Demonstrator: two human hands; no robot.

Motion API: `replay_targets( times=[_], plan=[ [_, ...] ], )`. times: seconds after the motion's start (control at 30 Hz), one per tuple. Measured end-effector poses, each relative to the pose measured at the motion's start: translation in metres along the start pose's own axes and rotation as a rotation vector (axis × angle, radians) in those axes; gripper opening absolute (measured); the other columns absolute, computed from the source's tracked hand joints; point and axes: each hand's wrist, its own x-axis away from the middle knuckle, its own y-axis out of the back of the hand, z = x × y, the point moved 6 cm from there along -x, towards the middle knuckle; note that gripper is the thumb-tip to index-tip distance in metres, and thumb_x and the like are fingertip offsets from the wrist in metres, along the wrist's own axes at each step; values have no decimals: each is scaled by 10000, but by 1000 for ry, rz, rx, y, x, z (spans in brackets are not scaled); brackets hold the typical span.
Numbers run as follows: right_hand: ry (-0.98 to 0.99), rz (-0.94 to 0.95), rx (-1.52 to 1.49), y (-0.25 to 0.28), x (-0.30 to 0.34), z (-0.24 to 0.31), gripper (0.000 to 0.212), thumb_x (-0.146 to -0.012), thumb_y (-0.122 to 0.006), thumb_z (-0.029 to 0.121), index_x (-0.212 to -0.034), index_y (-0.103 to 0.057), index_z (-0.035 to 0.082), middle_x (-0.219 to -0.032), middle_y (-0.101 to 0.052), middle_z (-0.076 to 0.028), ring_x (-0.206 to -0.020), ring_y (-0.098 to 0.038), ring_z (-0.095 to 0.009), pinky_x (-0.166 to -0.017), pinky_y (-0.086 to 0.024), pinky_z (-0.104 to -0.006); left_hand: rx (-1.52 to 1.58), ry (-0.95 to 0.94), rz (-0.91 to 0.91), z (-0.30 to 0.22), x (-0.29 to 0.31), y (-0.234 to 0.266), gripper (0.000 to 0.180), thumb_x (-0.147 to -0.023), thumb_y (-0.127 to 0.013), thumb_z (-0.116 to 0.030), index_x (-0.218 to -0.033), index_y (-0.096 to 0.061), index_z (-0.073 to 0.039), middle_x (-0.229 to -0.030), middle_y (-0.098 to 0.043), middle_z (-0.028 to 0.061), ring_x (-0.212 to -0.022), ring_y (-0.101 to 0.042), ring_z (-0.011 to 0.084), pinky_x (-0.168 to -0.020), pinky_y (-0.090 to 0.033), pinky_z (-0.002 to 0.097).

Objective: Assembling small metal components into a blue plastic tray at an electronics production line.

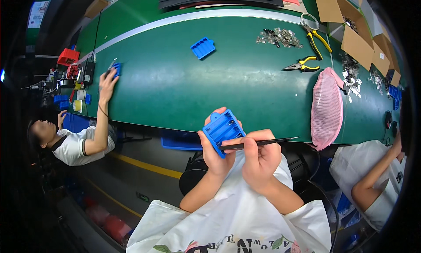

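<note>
In front of my chest, my left hand (215, 161) grips a blue plastic battery holder (224, 129) from below and the side. The holder is tilted, its open compartments facing up, with small metal contacts at the ends. My right hand (259, 163) pinches a pair of black tweezers (274, 141). The sharp tips point to the right, away from the holder, while the blunt end lies over the holder's lower edge. Whether the right hand's fingers touch the holder, I cannot tell.
On the green bench lie another blue battery holder (203, 48), loose metal contacts (280, 37), yellow-handled pliers (301, 65) and a pink mesh pouch (327, 110). Cardboard boxes (357, 46) stand at the right back. Co-workers sit to the left (79, 143) and right (372, 178).
</note>
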Motion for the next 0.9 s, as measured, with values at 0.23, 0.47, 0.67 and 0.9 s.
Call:
replay_targets(
  times=[0.23,0.47,0.67,0.9],
  plan=[
    [-4,-18,12,1,0,1,80,-897,-501,20,-858,-492,-49,-783,-664,-148,-637,-653,-168,-572,-532,-246,-60,-43,32,-2,2,0,690,-904,-270,-602,-1263,-373,-22,-1097,-499,131,-939,-542,215,-796,-470,337],
    [-58,122,128,-2,-1,6,80,-921,-449,18,-866,-437,-40,-803,-650,-230,-686,-660,-220,-625,-535,-268,-100,-67,33,-1,6,2,686,-905,-275,-602,-1267,-369,-27,-1184,-456,125,-984,-536,219,-797,-475,333],
    [55,220,285,-7,6,15,39,-881,-511,-16,-875,-479,-39,-857,-662,-196,-710,-661,-212,-639,-539,-279,-177,-122,-96,-3,8,-1,719,-862,-303,-660,-1225,-386,-44,-982,-504,143,-839,-514,237,-710,-469,352],
    [58,164,268,-1,5,19,46,-897,-495,11,-888,-471,-28,-860,-660,-214,-719,-656,-223,-639,-531,-293,68,-102,-6,-9,6,-8,685,-897,-270,-618,-1261,-353,-43,-1005,-526,148,-854,-549,228,-722,-478,347]
  ],
)
